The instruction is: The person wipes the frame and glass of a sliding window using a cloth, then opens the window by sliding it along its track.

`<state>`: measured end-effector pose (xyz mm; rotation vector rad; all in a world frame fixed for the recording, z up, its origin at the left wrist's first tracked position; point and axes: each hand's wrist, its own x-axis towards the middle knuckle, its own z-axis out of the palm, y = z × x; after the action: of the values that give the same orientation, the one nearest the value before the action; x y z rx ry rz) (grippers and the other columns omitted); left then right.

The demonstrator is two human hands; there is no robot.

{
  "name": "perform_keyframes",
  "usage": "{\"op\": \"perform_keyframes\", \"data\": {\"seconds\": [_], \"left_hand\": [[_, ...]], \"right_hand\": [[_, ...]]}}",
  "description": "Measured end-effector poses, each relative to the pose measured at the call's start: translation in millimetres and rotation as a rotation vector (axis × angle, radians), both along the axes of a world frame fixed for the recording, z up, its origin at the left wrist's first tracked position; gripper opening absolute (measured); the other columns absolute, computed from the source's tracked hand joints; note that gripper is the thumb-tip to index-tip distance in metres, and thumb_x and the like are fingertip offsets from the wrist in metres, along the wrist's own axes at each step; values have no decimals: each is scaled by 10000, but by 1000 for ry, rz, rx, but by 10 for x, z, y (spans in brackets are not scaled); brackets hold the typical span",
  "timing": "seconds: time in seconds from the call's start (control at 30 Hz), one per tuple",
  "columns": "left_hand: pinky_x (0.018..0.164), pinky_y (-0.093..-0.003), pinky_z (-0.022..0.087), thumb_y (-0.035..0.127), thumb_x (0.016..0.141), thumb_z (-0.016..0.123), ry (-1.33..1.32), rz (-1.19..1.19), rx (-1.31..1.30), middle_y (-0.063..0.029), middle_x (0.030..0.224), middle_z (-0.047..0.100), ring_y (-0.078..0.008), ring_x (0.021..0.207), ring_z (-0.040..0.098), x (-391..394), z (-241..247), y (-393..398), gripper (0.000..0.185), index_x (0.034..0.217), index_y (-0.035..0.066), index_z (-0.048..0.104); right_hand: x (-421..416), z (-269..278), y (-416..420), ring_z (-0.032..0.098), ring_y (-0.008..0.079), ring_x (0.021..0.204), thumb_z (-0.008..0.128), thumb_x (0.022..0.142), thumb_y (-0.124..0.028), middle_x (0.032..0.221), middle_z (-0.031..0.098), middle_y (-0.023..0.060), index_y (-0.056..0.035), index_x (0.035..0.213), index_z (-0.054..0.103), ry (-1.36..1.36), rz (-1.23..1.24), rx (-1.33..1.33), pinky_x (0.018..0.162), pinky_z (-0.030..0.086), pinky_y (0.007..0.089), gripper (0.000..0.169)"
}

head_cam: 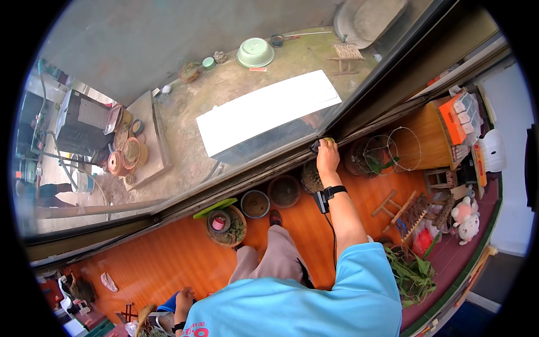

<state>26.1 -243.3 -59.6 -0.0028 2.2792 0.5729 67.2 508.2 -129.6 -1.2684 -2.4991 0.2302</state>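
My right hand point(328, 156) is closed around a bunched cloth point(315, 145), dark with a yellowish patch. It presses this against the lower corner of the dark window frame point(269, 159), where the upright meets the sill. A black device on a wrist strap point(326, 197) trails a cable down my forearm. Low at my left side hangs my left hand point(184, 300), its fingers partly curled beside a blue object point(169, 304). Whether it grips anything is unclear. The window pane point(177, 126) spans the view ahead of me.
Below the sill stand a blue-rimmed pot point(255, 204), a brown pot point(284, 191) and a planter point(227, 231). Rightward are a wire-hooped plant pot point(361, 156), a wooden cabinet point(421, 139) and small stools point(402, 215). Outside, a white-topped box point(269, 111) sits close to the glass.
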Motion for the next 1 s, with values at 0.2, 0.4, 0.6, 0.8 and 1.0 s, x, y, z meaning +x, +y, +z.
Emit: {"op": "perform_keyframes", "data": {"seconds": [0.2, 0.4, 0.6, 0.8, 1.0], "left_hand": [[661, -308, 518, 17, 825, 439, 3, -17, 23, -145, 791, 657, -221, 724, 656, -67, -10, 163, 255, 1016, -42, 596], [641, -295, 517, 31, 842, 425, -58, -61, -98, -128, 790, 654, -201, 705, 648, -129, 291, 304, 260, 1025, -40, 596], [634, -287, 516, 33, 849, 419, -62, -148, -133, -119, 791, 654, -188, 698, 646, -266, 384, 513, 260, 1019, -53, 595], [639, -290, 517, 35, 850, 422, -87, -30, -54, -129, 787, 654, -192, 706, 652, -238, 124, 245, 255, 1013, -56, 596], [641, -295, 517, 26, 845, 428, -164, -24, -21, -126, 764, 646, -194, 707, 651, -214, -87, -28, 243, 1005, -48, 595]], "right_hand": [[-56, -192, 10, 519, 286, 1079, 514, 876, -111, 1141, 560, 102, -54, 1115, 557, -71, -96, -30, 799, 525, 381, 249], [-210, -567, -72, 406, 271, 1209, 497, 894, -148, 1334, 450, 64, -68, 1273, 482, -365, -195, -146, 842, 502, 382, 387], [-186, -584, 154, 502, 291, 1094, 543, 850, -133, 1193, 543, 57, -83, 1107, 586, -427, -132, -208, 813, 500, 399, 266], [-286, -600, 106, 515, 281, 1107, 536, 850, -115, 1135, 574, 65, -83, 1033, 622, -381, -162, -241, 850, 482, 413, 205], [-475, -570, -387, 516, 262, 1105, 486, 878, -153, 1104, 592, 60, -84, 987, 659, -347, -94, -225, 902, 440, 401, 216]]}}
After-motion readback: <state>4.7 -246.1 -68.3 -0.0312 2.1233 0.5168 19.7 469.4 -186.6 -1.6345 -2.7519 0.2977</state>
